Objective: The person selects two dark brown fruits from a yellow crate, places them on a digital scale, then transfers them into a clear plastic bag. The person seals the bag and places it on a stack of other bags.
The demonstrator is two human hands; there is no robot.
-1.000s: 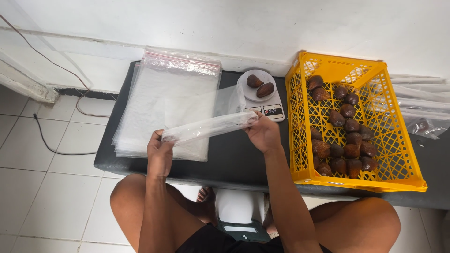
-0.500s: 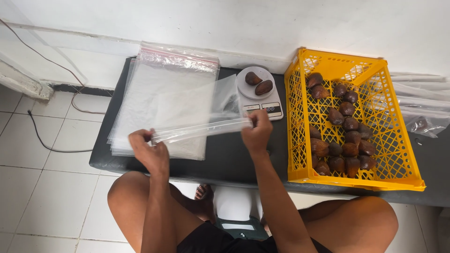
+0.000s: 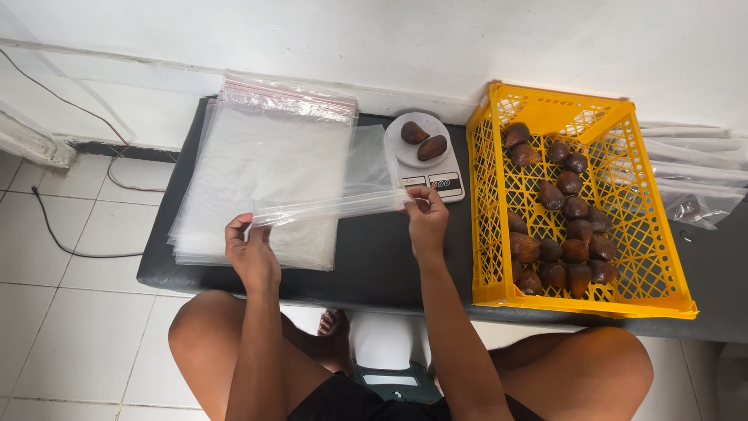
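Head view, looking down over a low black desk [image 3: 374, 265] set against a white wall; person seated on the tiled floor [image 3: 70, 312], knees under the front edge.

Far left: a dark cable [image 3: 54, 226] trails across the tiles.

Left part of desk: a stack of clear zip bags [image 3: 265, 156] lies flat, seal strips toward the wall, the top ones edged in red.

Left hand [image 3: 251, 251]: closed, pinching the left end of one clear plastic bag [image 3: 331, 204] at its mouth. The hand sits over the near edge of the stack.

The bag is held up off the desk, stretched roughly level between both hands, in front of the stack and partly over it. Its body hangs away toward the wall, overlapping the stack and reaching the scale's left side.

Right hand [image 3: 427, 218]: closed, fingertips gripping the bag's right end, just in front of the scale.

Centre: a small white kitchen scale [image 3: 427, 156] with a round platform; two brown scaly fruits [image 3: 423, 140] lie on it, close together.

Right: a yellow plastic crate [image 3: 580, 203] just beside the scale, holding many more of the same brown fruits, mostly along its left and middle.

Far right: more clear bags [image 3: 693, 171] lie beyond the crate, one seemingly with something dark inside.
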